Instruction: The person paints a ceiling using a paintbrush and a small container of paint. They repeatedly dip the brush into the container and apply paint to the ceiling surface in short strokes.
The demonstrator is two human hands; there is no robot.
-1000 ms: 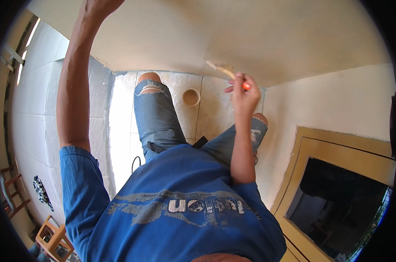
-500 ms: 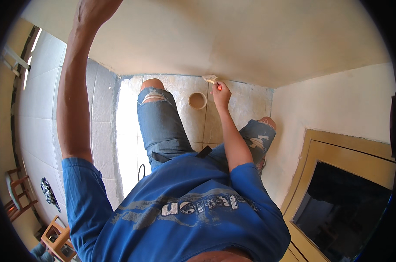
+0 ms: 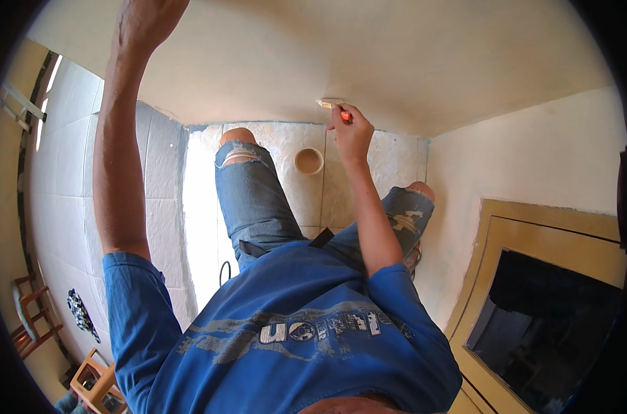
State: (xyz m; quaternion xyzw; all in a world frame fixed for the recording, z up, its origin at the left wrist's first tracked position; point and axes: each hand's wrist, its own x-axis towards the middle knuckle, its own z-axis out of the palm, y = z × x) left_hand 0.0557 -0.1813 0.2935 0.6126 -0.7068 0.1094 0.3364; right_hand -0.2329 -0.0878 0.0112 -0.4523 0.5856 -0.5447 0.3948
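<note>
My right hand (image 3: 353, 136) is closed round the orange handle of a paintbrush (image 3: 329, 103). The pale bristles lie at the lower part of the beige wall (image 3: 438, 62), just above the floor line. High on the left, my left hand (image 3: 150, 24) reaches up by the same wall; its fingers run out of the picture's upper edge, so their shape is hidden. Between my knees, on the tiles, stands a small round tub (image 3: 309, 161) with brownish liquid in it, a little nearer to me than the brush.
At right is a side wall (image 3: 527, 145) with a yellow-brown frame (image 3: 489, 238) round a dark pane. Large tiles (image 3: 58, 186) stretch away on the left, with wooden chairs (image 3: 96, 381), a patterned cloth (image 3: 83, 315) and a ladder-like white frame (image 3: 22, 103) there.
My right hand has lifted the paintbrush from the wall's foot to slightly higher on the wall. My left arm stays raised in nearly the same place.
</note>
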